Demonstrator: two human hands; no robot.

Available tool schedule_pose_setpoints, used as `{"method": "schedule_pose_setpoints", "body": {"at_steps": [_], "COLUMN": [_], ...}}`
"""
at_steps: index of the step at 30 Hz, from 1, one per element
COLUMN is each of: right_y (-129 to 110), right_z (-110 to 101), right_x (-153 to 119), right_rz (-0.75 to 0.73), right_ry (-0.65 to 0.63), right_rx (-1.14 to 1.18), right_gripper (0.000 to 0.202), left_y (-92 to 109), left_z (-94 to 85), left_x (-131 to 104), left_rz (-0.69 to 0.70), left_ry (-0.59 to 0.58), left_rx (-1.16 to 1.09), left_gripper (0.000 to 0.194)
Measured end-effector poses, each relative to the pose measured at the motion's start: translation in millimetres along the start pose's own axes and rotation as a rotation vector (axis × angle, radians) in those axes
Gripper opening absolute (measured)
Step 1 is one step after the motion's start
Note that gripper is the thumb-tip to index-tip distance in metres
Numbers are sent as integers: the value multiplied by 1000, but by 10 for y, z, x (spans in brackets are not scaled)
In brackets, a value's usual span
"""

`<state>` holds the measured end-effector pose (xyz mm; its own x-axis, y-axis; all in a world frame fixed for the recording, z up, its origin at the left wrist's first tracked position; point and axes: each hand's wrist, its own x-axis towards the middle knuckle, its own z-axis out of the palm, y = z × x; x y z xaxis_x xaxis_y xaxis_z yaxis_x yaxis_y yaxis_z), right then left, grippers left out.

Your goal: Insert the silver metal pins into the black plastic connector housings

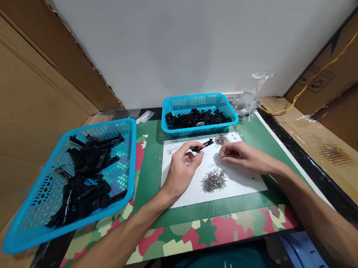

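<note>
My left hand [183, 165] is closed, pinching a slim black plastic part [208, 143] between thumb and fingers above the white sheet [181, 197]. Its far end points up to the right. Opposite it, my right hand [239, 155] grips a thin metal tool [219, 157] whose fine tip points left; most of the tool is hidden in the fingers. The tip is apart from the black part. Below the hands lies a heap of small metal pieces [213, 180], like tiny springs or clips. Behind my right hand is a smaller heap of metal pieces [221, 140].
A blue basket [134, 151] on the left holds long black parts [89, 185]. Another blue basket [200, 130] at the back holds shorter black pieces [196, 118]. Plastic bags [245, 101] lie beside it. Cardboard [31, 77] stands at the left; yellow wires [321, 70] hang at right.
</note>
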<state>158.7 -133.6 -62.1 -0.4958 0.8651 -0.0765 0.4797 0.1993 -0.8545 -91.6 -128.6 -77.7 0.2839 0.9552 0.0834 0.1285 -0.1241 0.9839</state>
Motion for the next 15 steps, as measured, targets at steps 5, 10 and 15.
{"method": "schedule_pose_setpoints", "body": {"at_steps": [5,10,15], "right_y": [-58,-84,-98], "right_z": [-4,12,136], "right_x": [-23,-9,36], "right_rz": [6,-38,-126], "right_ry": [-48,11,197], "right_rx": [119,161,310], "right_gripper": [22,22,26], "left_y": [15,31,57], "left_z": [5,14,17], "left_x": [-13,-32,-46], "left_rz": [43,76,66], "left_ry": [-31,-69,-165], "left_rx": [48,86,18], "left_gripper": [20,19,24]}}
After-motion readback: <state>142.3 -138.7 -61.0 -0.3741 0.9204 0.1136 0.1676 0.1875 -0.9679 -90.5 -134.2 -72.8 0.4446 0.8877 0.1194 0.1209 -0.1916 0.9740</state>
